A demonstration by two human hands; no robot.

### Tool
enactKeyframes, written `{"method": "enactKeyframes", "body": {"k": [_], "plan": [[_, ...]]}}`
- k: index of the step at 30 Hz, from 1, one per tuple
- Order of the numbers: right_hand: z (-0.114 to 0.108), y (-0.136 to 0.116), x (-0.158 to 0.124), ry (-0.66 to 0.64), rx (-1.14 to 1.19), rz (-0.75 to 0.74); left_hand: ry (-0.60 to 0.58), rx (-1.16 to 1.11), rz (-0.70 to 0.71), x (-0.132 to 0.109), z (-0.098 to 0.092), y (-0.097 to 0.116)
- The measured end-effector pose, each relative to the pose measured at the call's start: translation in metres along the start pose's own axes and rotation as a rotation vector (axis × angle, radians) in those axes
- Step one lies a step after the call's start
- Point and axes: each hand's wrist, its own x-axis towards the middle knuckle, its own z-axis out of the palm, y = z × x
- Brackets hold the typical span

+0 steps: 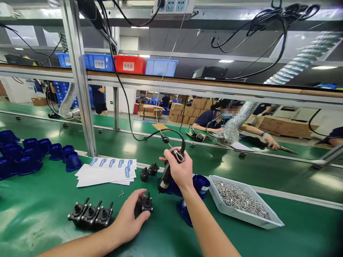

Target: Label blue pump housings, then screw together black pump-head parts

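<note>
My left hand (130, 217) rests on the green bench with thumb and fingers around a small black pump housing (147, 203), whose spout points up. In my right hand (180, 171) is a corded black electric screwdriver (165, 178), tilted with its tip down and to the left, above and apart from the housing. Several similar black pump housings (91, 214) stand in a row left of my left hand, with screws at their corners. Two more black parts (144, 174) sit behind it. A few loose screws (121, 193) lie near the papers.
A white tray (273, 221) full of screws stands at right. Dark blue plastic parts (184, 214) lie partly behind my right forearm, and more blue bases (73, 161) are at left. Labelled sheets (104, 176) lie near a metal post (80, 78). Across the bench, a person (207, 119) reaches out.
</note>
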Motion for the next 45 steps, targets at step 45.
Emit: {"method": "enactKeyframes", "body": {"k": [45], "plan": [[0.026, -0.031, -0.031, -0.231, 0.346, 0.132, -0.005, -0.259, -0.127, 0.006, 0.001, 0.016]]}}
